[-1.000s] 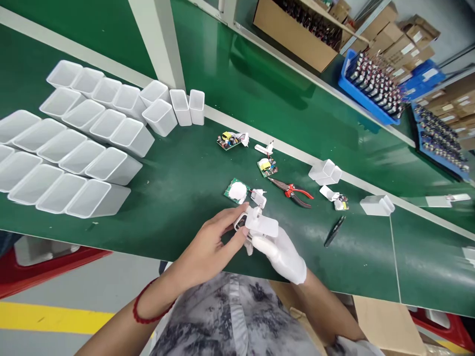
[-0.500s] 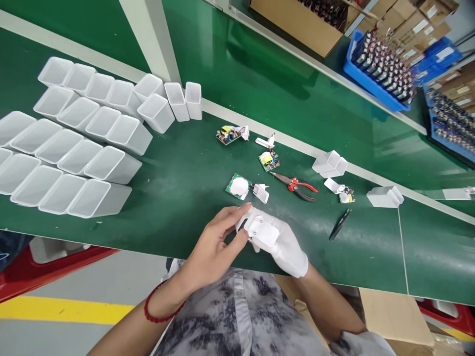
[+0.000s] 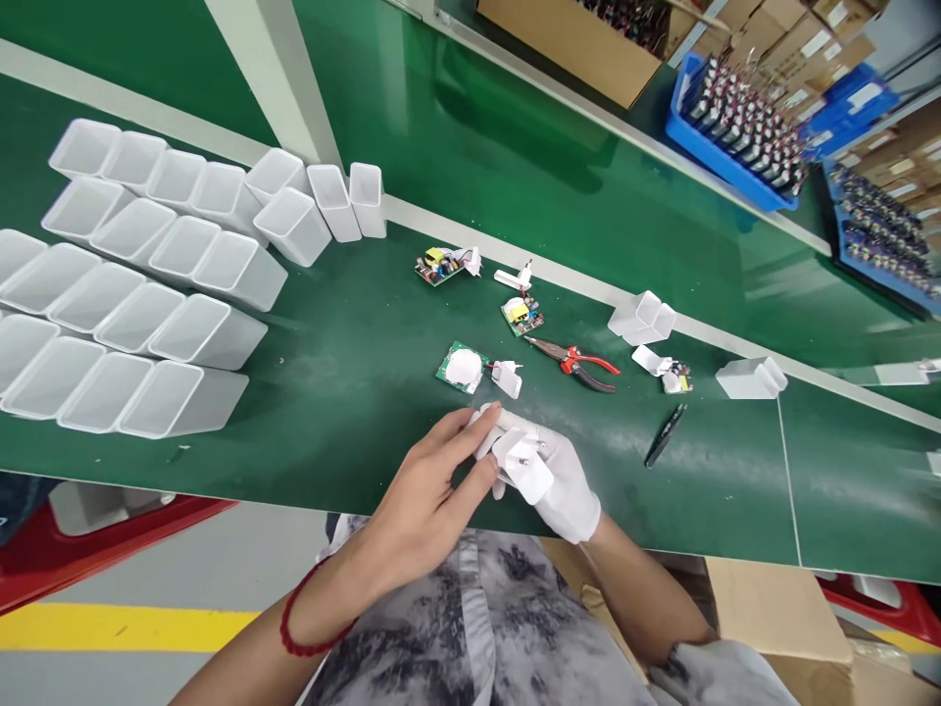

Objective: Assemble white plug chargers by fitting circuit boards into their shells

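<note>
My bare left hand (image 3: 441, 490), a red bracelet at its wrist, pinches one end of a white power adapter (image 3: 525, 466) between thumb and fingers. Around the adapter's other side wraps my right hand (image 3: 569, 490) in a white glove. Two metal plug pins stick up from the adapter's flat white face; its underside is hidden by the hands. Just beyond my fingers lies a green circuit board with a white pad (image 3: 463, 368), wired to a white plug piece (image 3: 507, 378). Red-handled pliers (image 3: 573, 363) rest to the right, and black tweezers (image 3: 666, 436) lie farther right.
Rows of open white housings (image 3: 176, 397) stand on the left of the green bench (image 3: 330, 392). More boards (image 3: 521, 314) and white housings (image 3: 751, 378) lie behind and right. Blue trays of parts (image 3: 742, 137) and a carton (image 3: 580, 49) sit beyond the bench divider.
The adapter has tilted slightly in my hands, so its pins stand out more and a dark gap near my left thumb no longer shows. The whole view has shifted slightly.
</note>
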The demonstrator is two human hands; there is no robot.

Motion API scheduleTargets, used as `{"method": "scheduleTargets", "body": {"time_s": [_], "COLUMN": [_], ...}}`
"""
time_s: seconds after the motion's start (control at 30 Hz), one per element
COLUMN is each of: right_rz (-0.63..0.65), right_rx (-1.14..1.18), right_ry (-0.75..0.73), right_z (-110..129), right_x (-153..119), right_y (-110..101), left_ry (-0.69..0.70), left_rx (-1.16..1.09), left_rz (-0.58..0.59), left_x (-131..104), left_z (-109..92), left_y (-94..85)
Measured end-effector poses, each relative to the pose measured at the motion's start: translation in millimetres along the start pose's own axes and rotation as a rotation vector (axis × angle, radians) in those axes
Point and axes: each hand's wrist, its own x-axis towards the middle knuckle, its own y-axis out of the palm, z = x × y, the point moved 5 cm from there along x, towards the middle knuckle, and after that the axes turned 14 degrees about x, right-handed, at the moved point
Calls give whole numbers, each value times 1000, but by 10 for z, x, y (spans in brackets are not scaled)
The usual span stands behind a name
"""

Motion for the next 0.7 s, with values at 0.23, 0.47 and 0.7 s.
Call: {"method": "scheduleTargets", "body": {"time_s": [0.23, 0.47, 0.7], "right_rz": [6, -154, -112], "right_rx": [-438, -411, 525], "right_ry": [-184, -354, 64], "right_z": [352, 451, 459], "right_x": [-91, -176, 29], "right_y": [-215, -360, -459], "left_ry": [-113, -62, 30], "left_rx": [-54, 104, -51], "left_rz": [8, 30, -12], "left_x": [191, 199, 172], "left_z": [-27, -277, -346], "left_y": [29, 115, 120]}}
